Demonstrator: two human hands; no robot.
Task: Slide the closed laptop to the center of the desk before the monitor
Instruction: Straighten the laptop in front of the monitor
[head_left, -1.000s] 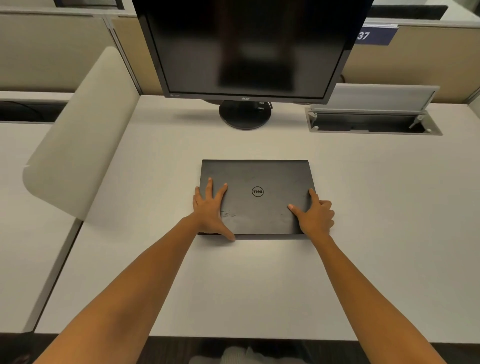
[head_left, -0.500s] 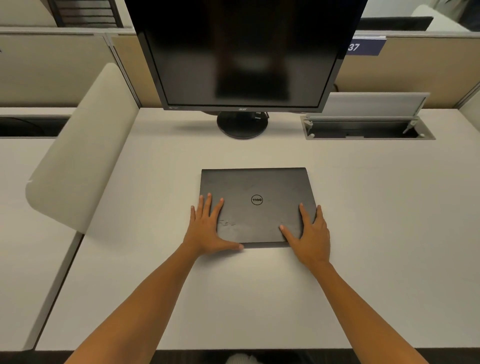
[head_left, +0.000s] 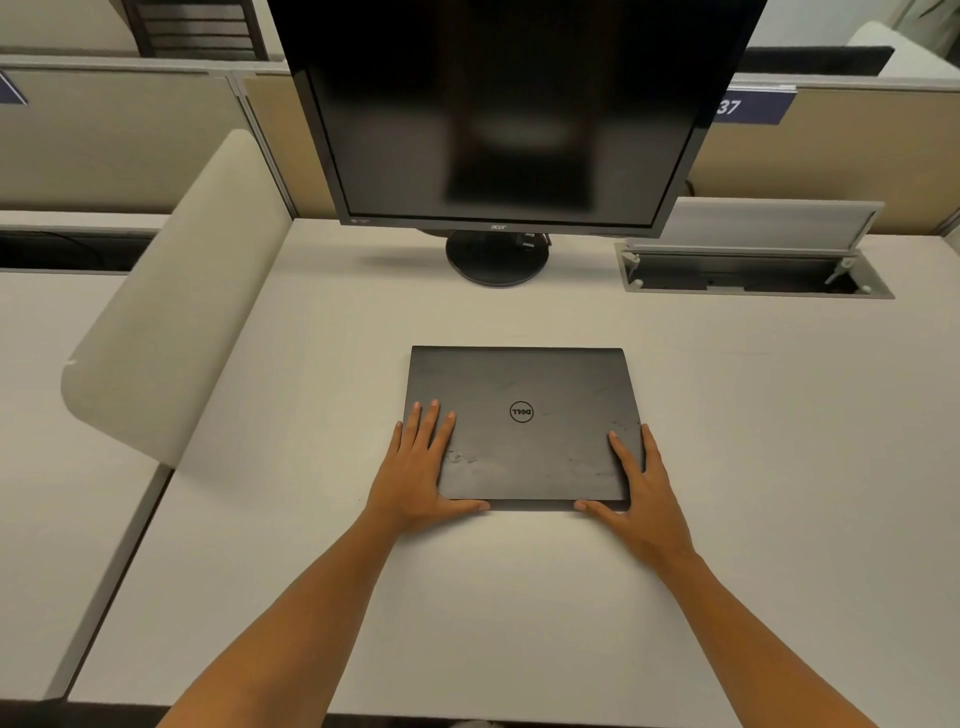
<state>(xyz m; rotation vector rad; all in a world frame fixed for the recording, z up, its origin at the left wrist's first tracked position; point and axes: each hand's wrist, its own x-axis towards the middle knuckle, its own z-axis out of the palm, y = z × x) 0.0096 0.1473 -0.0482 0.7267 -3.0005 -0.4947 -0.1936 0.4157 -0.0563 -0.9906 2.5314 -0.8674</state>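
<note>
The closed black laptop lies flat on the white desk, straight in front of the dark monitor and its round stand. My left hand rests flat on the laptop's near left corner, fingers spread on the lid, thumb along the near edge. My right hand mirrors it on the near right corner, fingers on the lid and over the right edge, thumb at the near edge.
An open cable hatch with a raised lid sits in the desk at the back right. A rounded beige divider panel stands along the desk's left side. Partition walls run behind the monitor.
My right hand has uncurled from the laptop's right edge and now lies flat on the corner. My left hand has slipped slightly toward the near edge. The laptop has stayed put before the monitor.
</note>
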